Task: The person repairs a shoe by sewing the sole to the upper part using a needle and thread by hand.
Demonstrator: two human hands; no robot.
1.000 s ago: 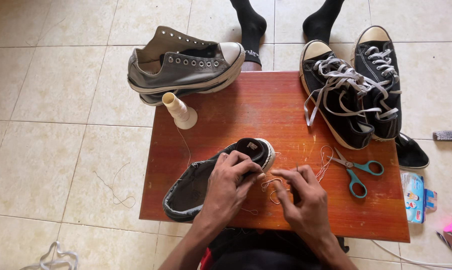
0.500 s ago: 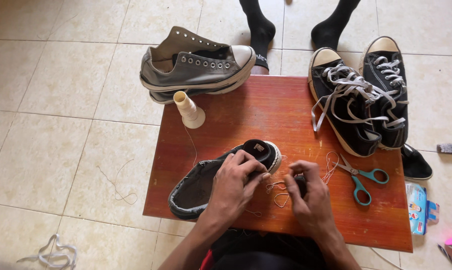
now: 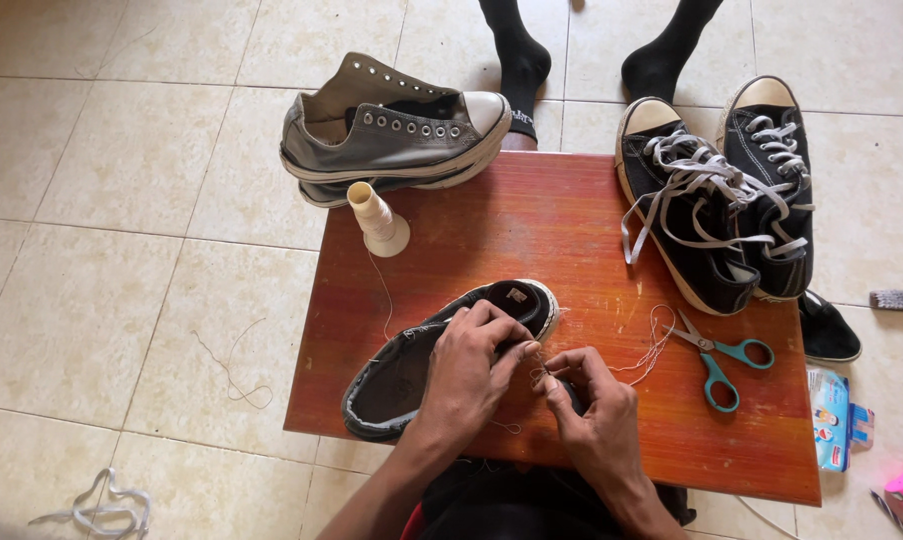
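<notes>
Bare forearms, no sleeves; dark garment w/ red bit at lap.

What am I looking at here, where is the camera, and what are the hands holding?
There is no machine: a person works with two bare hands, and the one camera sits on their head, looking down. The surface is a small red-brown wooden table on a tiled floor. The left hand presses on a dark laceless shoe lying on the table. The right hand is beside it, its fingers pinching pale thread; any needle is too small to tell. Also on the table: a cream thread cone, teal-handled scissors, a grey shoe pair and a black laced pair. The black-socked feet at the top belong to another person.
</notes>
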